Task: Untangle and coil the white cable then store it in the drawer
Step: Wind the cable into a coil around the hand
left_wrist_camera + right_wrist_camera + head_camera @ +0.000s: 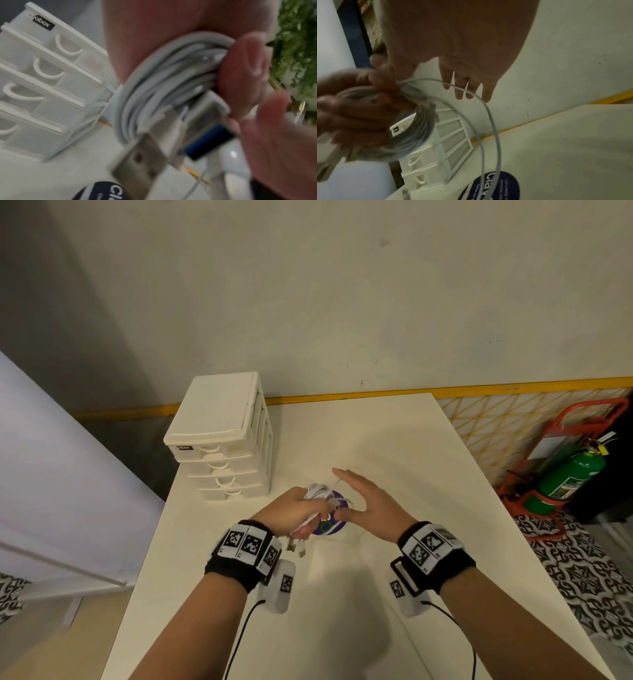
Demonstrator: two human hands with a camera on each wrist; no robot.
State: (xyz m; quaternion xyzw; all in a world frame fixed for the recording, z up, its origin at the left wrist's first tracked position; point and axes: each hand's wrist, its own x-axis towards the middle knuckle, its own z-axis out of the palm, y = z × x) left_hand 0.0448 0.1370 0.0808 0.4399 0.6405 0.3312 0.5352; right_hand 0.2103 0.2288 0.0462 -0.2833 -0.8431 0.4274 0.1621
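The white cable (318, 494) is wound into a coil, and my left hand (299, 510) grips it above the table. In the left wrist view the coil (154, 88) lies under my thumb (243, 73), with a USB plug (142, 159) hanging below it. A last loose loop (489, 121) of cable arcs out from the coil (419, 129) and crosses the straight fingers of my right hand (464, 86). My right hand (342, 493) is open beside the coil, to its right. The white drawer unit (222, 440) stands at the table's back left with its drawers closed.
A round purple sticker (329, 526) lies on the white table (394, 542) under the hands. A green extinguisher (565, 477) in an orange stand sits on the floor to the right. The wall is just behind the table.
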